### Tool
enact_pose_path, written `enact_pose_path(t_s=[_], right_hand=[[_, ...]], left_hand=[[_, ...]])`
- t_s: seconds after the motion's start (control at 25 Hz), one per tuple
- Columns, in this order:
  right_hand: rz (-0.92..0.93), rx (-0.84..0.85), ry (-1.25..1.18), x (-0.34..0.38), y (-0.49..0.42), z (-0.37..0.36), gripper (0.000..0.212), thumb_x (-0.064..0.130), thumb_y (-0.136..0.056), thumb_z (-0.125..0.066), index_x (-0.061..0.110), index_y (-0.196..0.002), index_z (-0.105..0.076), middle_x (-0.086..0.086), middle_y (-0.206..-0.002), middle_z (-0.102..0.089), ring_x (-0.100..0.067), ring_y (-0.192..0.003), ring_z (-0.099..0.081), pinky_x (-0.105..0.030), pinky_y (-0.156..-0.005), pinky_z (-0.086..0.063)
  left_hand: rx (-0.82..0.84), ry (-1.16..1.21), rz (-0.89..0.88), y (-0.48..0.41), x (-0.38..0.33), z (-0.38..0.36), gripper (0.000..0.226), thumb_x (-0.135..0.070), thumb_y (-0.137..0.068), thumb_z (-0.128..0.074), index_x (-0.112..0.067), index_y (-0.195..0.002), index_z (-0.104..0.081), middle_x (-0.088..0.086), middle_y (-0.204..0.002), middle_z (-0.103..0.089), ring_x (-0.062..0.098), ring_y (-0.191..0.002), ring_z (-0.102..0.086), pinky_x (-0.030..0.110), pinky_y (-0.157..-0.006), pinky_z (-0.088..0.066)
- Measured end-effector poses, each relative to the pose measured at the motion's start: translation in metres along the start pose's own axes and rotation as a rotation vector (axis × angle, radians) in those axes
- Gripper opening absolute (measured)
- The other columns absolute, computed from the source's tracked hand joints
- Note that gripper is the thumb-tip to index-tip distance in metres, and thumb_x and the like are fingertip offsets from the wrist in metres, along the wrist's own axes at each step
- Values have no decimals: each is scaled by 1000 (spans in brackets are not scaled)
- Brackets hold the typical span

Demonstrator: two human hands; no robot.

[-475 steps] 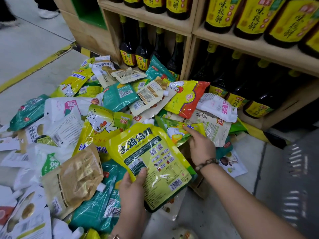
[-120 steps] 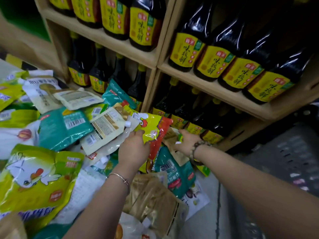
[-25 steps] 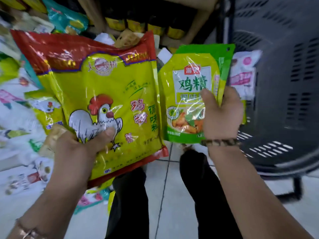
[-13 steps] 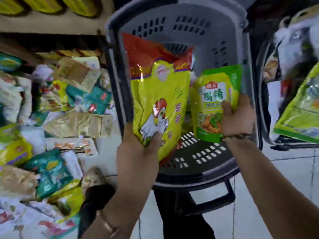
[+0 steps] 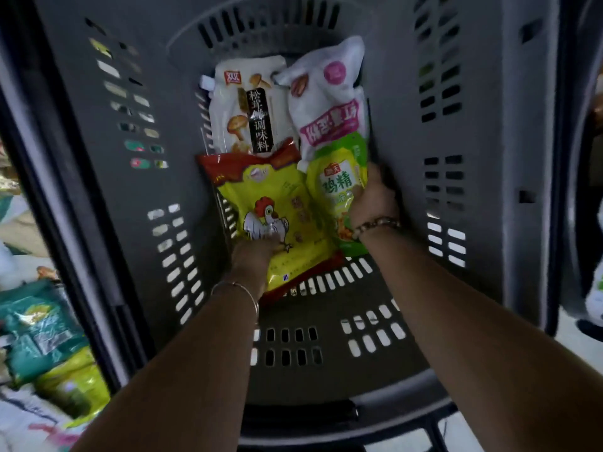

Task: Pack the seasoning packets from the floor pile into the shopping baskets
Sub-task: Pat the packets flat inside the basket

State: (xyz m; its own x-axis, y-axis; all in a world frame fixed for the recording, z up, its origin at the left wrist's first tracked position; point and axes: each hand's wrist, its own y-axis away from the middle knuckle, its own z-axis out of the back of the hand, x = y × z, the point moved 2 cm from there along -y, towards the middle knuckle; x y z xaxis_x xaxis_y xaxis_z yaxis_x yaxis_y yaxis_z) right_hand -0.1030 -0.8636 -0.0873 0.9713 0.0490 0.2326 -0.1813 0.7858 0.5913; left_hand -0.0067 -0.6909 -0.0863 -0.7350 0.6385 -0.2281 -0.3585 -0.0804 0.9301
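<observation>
While inside the basket (image 5: 98, 223), holding rooster packet (image 5: 287, 197) in left grip (image 5: 253, 256); green packet (image 5: 336, 177) in right grip (image 5: 372, 203)

a shop; grey shopping basket (image 5: 483, 288); heap of seasoning packets (image 5: 45, 331) beside it

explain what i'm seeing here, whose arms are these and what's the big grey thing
There is no machine here. The picture comes from a camera worn on a person's head, looking down at their own two arms. The big grey thing is a plastic shopping basket, seen from above. The left hand grips a yellow rooster packet, and the right hand grips a green-and-yellow packet. Both packets are down inside the basket. Beyond them lie a white mushroom packet and a white-and-pink packet. More packets lie on the floor outside, at the left.
</observation>
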Motion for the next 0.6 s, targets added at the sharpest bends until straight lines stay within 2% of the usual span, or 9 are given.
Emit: enact_pose_path(t_s=[0.08, 0.16, 0.2, 0.28, 0.32, 0.4, 0.48, 0.6], right_hand=[[-40, 30, 65, -11, -6, -12, 65, 9, -91, -49, 20, -147, -17, -23, -127, -54, -36, -112, -56, -40, -88, -45], [62, -22, 163, -15, -3, -18, 81, 7, -86, -55, 12, -149, -4, -21, -147, -31, -30, -134, -35, -35, -108, -29], [151, -71, 162, -14, 2, -18, 86, 6, -83, -59, 9, -149, -3, -19, -152, -20, -29, -139, -24, -33, -113, -20], [311, -135, 157, -10, 15, -19, 90, 6, -80, -63, 14, -149, -7, -14, -155, -10, -33, -141, -16, -40, -113, -15], [369, -114, 196, -7, 20, -20, 92, 8, -80, -64, 21, -149, -5, -11, -156, -5, -35, -141, -13, -44, -112, -12], [439, 21, 310, -6, 26, -29, 99, 12, -80, -64, 32, -147, 6, -5, -156, 6, -33, -143, 2, -48, -111, -3], [428, 162, 443, -11, 21, -40, 107, 17, -79, -66, 36, -143, 18, -6, -155, 17, -31, -142, 14, -51, -111, 5], [371, 311, 519, -18, -1, -55, 113, 36, -75, -72, 38, -143, 19, -10, -153, 25, -34, -140, 20, -57, -108, 9]], left_hand=[[-10, -55, 65, -13, 5, -2, 45, -11, -85, -68, -1, -126, -53, 12, -116, -62, 28, -109, -57, 31, -86, -44], [-85, -128, 56, -16, 2, -4, 53, -12, -85, -69, 0, -132, -46, 11, -113, -60, 26, -110, -55, 30, -88, -43], [-150, -202, -25, -11, -1, -3, 57, -10, -84, -69, -1, -134, -43, 13, -120, -57, 27, -116, -52, 33, -94, -43], [-310, -392, -351, 9, -5, -2, 66, -7, -82, -69, -7, -139, -37, 15, -139, -43, 31, -130, -40, 40, -106, -37], [-364, -517, -550, 20, -7, -4, 71, -9, -80, -70, -12, -141, -34, 15, -145, -35, 31, -135, -33, 42, -110, -32], [-294, -901, -826, 29, -8, -14, 89, -20, -75, -76, -20, -147, -22, 14, -155, -15, 31, -143, -12, 45, -117, -17], [-132, -1248, -822, 15, -7, -19, 107, -40, -77, -73, -23, -151, 2, 16, -158, 10, 33, -145, 13, 48, -117, 2], [-45, -1526, -677, -19, -2, -12, 126, -65, -72, -65, -19, -144, 27, 24, -150, 30, 41, -138, 28, 54, -114, 10]])
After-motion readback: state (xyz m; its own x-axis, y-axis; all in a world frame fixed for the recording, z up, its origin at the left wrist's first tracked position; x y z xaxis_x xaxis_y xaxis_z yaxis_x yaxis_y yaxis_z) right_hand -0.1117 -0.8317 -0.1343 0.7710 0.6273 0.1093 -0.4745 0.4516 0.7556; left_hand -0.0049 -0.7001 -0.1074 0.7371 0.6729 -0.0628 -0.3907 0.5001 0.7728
